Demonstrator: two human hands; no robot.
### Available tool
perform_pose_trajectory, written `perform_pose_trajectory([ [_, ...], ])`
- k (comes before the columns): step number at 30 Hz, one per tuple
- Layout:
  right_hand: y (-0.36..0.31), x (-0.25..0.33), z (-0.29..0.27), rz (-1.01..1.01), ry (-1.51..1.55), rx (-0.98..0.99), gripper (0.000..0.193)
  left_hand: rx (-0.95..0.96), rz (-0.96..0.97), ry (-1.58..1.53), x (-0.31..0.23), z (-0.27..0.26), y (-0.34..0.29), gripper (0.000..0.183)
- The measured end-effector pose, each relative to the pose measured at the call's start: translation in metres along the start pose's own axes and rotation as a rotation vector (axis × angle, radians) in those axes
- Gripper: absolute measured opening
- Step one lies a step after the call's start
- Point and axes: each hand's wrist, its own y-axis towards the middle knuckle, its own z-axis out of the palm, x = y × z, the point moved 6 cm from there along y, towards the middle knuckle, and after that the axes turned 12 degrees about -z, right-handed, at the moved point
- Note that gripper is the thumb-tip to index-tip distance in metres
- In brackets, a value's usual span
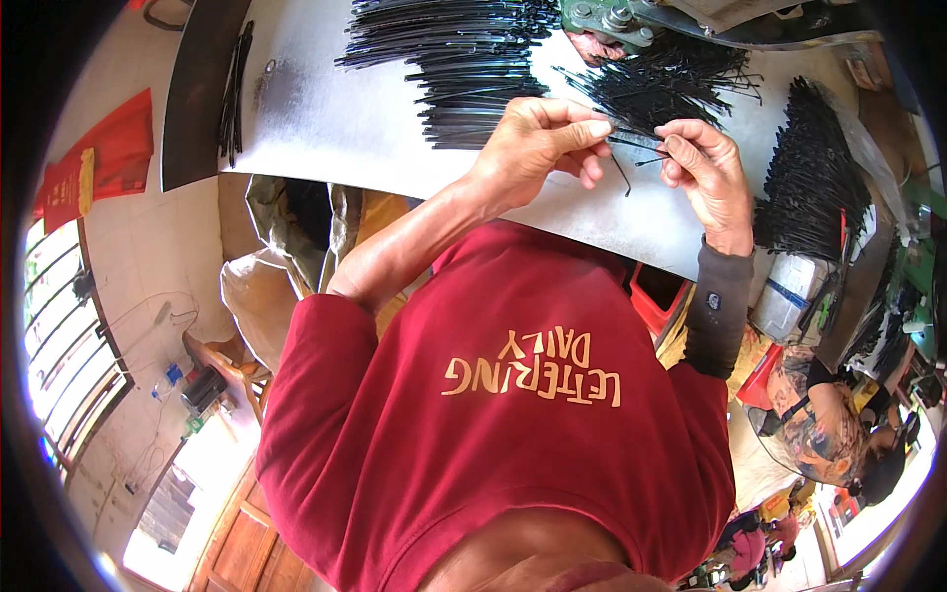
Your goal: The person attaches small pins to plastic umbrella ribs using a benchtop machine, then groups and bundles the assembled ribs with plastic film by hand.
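Note:
Both my hands are raised over the near edge of a pale metal worktable [316, 128]. Thumb and fingers of my left hand [547, 143] are pinched together on thin black rods. One of these, a thin black rod [621, 175], hangs below the fingers with a bent lower end. My right hand [705, 168], at a dark sleeve cuff, is closed on the other end of a thin black rod [639, 145] that spans the gap between the hands. How many rods each hand holds is hidden by the fingers. Just beyond lies a tangled heap of black rods [671, 89].
Neat rows of black rods [473, 84] lie left of the heap, and a few rods [235, 94] near the table's left end. A green metal machine [610, 18] stands at the far side. Rightward are a dense rod stack [814, 168], a pale box [787, 294] and another person [819, 414].

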Motion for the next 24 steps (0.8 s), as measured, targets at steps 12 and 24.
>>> perform_pose_trajectory([
  [12,0.003,-0.004,0.015,0.045,-0.033,0.055,0.014,0.007,0.089,-0.049,0.008,-0.002,0.005,0.015],
  [24,0.007,-0.013,0.017,0.097,0.091,0.083,0.014,0.025,0.181,0.093,-0.003,0.003,0.000,0.019],
])
